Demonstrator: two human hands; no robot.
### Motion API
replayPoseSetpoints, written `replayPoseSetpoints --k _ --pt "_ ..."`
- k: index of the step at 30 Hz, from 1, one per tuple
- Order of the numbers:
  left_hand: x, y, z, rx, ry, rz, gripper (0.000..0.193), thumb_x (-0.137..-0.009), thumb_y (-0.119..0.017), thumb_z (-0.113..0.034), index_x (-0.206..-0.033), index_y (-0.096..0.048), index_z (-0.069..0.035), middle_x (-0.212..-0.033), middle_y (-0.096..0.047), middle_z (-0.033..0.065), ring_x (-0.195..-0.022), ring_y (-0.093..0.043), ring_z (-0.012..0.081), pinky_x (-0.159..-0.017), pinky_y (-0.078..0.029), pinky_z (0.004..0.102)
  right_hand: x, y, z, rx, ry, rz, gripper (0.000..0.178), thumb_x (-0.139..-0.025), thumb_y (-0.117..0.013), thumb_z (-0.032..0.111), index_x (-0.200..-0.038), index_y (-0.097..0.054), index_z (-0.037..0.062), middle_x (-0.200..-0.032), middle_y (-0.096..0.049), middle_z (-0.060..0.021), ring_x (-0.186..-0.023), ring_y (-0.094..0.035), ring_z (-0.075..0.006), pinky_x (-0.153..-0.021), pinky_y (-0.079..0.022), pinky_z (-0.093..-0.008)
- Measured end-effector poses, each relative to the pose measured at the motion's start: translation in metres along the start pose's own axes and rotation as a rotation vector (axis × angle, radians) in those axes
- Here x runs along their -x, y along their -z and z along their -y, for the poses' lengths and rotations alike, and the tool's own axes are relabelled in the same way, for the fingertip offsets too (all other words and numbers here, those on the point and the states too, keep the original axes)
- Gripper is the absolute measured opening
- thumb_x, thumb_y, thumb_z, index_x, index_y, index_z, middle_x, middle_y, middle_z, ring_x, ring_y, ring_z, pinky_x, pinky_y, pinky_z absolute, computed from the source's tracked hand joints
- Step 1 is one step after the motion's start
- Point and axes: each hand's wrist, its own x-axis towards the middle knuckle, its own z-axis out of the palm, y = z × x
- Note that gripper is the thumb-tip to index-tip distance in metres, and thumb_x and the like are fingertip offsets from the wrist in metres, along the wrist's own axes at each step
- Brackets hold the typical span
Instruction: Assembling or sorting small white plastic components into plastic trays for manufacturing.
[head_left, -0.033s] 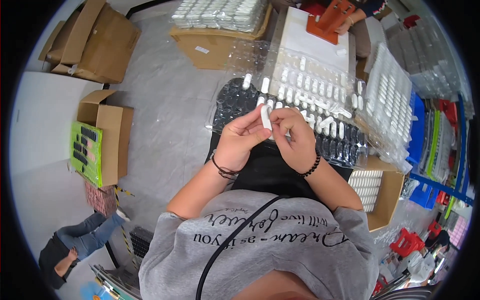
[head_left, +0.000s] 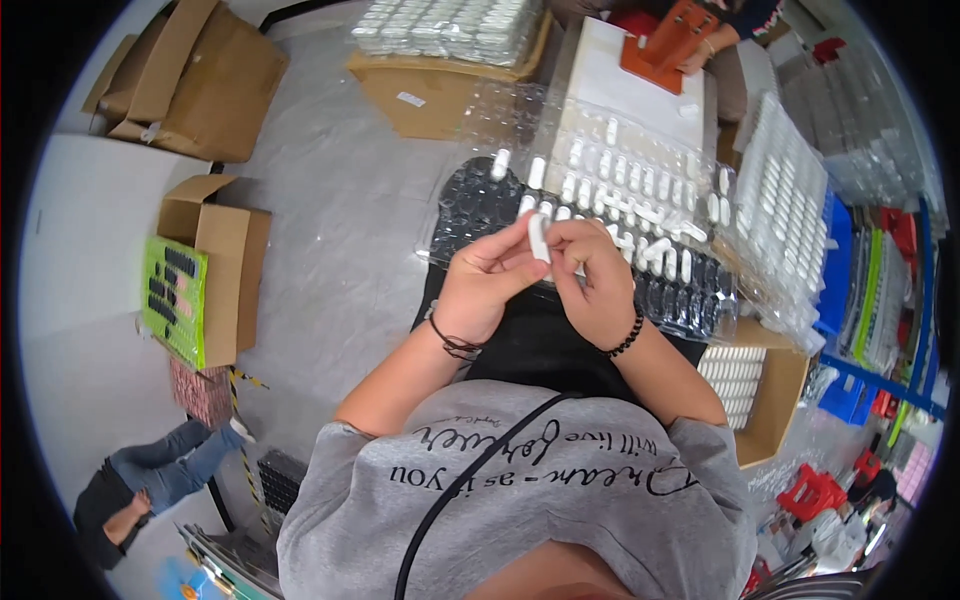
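Observation:
A small white oblong plastic piece (head_left: 539,238) is held upright between the thumb and fingers of my left hand (head_left: 487,283). Curled against its right side are the fingers of my right hand (head_left: 594,272), thumb pressed to the fingers; the exact contact is partly hidden. Just beyond my hands lies a clear moulded tray (head_left: 470,222) over dark cavities. Many similar white pieces (head_left: 621,166) stand in rows in trays or lie loose there, some tilted across each other.
Across the table a co-worker's hand (head_left: 694,58) is at an orange-brown fixture (head_left: 660,50). Stacked filled trays (head_left: 785,190) stand on the right. An open carton (head_left: 775,400) is beside my right elbow. More cartons (head_left: 235,290) stand on the floor at left.
The whole scene has shifted very slightly in the picture. Both hands keep the white piece in nearly the same pose; the co-worker's hand stays at the fixture.

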Motion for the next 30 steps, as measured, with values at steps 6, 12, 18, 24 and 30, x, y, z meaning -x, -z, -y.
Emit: replayPoseSetpoints --k 6,12,18,24,30 --pt "0.008 -0.002 0.009 -0.069 0.037 -0.025 0.044 -0.078 -0.069 0.005 -0.119 -0.053 0.004 -0.112 -0.062 0.0120 -0.102 -0.061 0.0178 -0.089 -0.051 0.0303 0.010 -0.006 0.009 0.290 0.086 0.093 0.013 -0.082 -0.050 -0.008 -0.084 -0.046 0.0041 -0.095 -0.060 -0.0161 -0.087 -0.056 -0.0337 -0.081 -0.042 -0.0423" --pt "0.008 0.009 0.026 0.106 -0.010 0.112 0.040 -0.076 -0.071 0.005 -0.110 -0.050 -0.001 -0.107 -0.061 0.0122 -0.100 -0.061 0.0175 -0.087 -0.051 0.0296 0.024 0.001 0.008 0.252 -0.008 0.170 0.016 -0.080 -0.044 -0.009 -0.089 -0.041 0.0034 -0.102 -0.050 -0.0166 -0.097 -0.048 -0.0281 -0.090 -0.038 -0.0356" --pt "0.018 0.022 0.009 0.066 0.121 0.161 0.037 -0.085 -0.067 -0.008 -0.116 -0.047 -0.003 -0.108 -0.062 0.0116 -0.093 -0.062 0.0145 -0.079 -0.052 0.0269 0.008 -0.008 0.016 0.318 0.053 0.294 0.024 -0.078 -0.053 -0.005 -0.099 -0.047 0.0033 -0.100 -0.050 -0.0158 -0.094 -0.045 -0.0299 -0.088 -0.035 -0.0394" --pt "0.001 0.023 0.008 -0.215 0.149 0.186 0.032 -0.090 -0.061 -0.017 -0.116 -0.052 -0.001 -0.098 -0.065 0.0094 -0.080 -0.063 0.0107 -0.069 -0.053 0.0241 -0.002 -0.008 -0.004 0.270 -0.182 0.151 0.044 -0.074 -0.063 -0.003 -0.116 -0.049 0.0023 -0.104 -0.048 -0.0122 -0.095 -0.048 -0.0221 -0.081 -0.041 -0.0304" --pt "-0.059 0.018 0.026 -0.835 -0.094 0.225 0.033 -0.090 -0.059 -0.026 -0.112 -0.058 -0.002 -0.080 -0.067 0.0096 -0.071 -0.065 0.0141 -0.065 -0.052 0.0287 0.005 0.042 -0.078 -0.263 -0.864 0.257 0.028 -0.086 -0.060 0.002 -0.113 -0.056 0.0046 -0.094 -0.060 -0.0013 -0.073 -0.054 -0.0053 -0.060 -0.044 -0.0190"
